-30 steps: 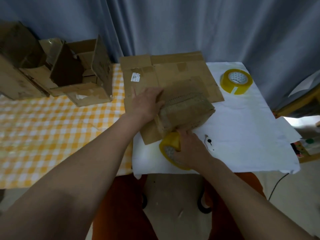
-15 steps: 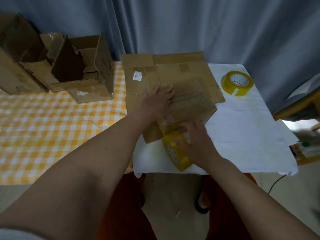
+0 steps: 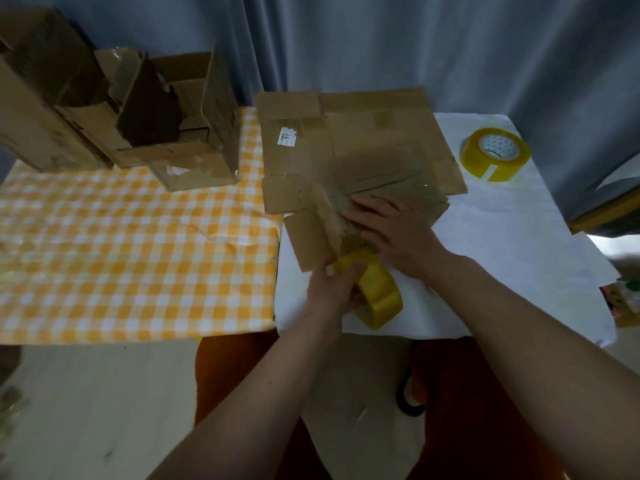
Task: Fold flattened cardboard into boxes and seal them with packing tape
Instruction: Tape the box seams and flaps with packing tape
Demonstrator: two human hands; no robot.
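Yellow packing tape, a roll of it, sits in the left hand, whose fingers curl over the roll's near rim at the front edge of the white cloth. The right hand lies with fingers straight and flat on the small folded box just behind the roll, pressing on its near face and holding nothing.

Half a second ago the roll was in the right hand and the left hand lay flat on the box top; the two have since swapped jobs, and the box has stayed put.

The box rests on a sheet of flattened cardboard bearing a small white label. A second roll of yellow tape lies on the white cloth well to the right of the box. To the box's left the table wears an orange-and-white checked cloth, and at its far left corner stand open, already folded boxes, one with its flaps up. Behind the box hangs a blue-grey curtain. Nearer than the box, below the table edge, show orange trousers and a pale floor.
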